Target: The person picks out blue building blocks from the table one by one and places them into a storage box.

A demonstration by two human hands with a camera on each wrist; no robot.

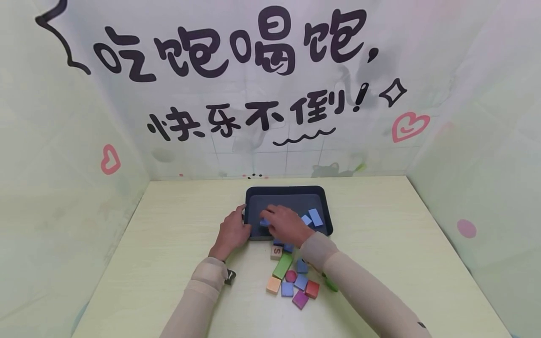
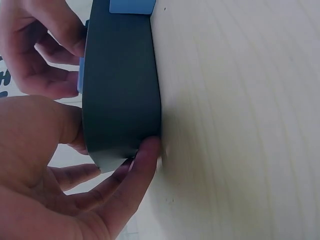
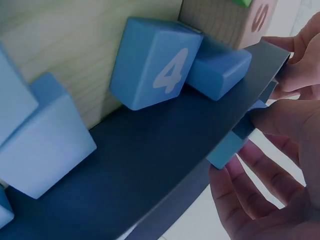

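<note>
A dark tray (image 1: 286,190) stands on the table. My left hand (image 1: 232,230) grips its near left corner, with the thumb at the rim and the fingers along the outer wall. Over the left part of the tray, my right hand (image 1: 287,224) pinches a blue block (image 1: 264,222); the right wrist view shows that block (image 3: 227,149) between thumb and fingers, just past the near wall. Two light blue blocks, one square (image 1: 306,219) and one oblong (image 1: 315,217), lie in the tray's right part. The right hand hides some of the tray floor.
Against the tray's near wall sit blue blocks, one marked 4 (image 3: 159,65). Nearer lie a wooden S block (image 1: 276,252), a green oblong block (image 1: 282,266), a red block (image 1: 312,288), a purple block (image 1: 300,299) and several others. A printed backdrop (image 1: 270,159) rises behind.
</note>
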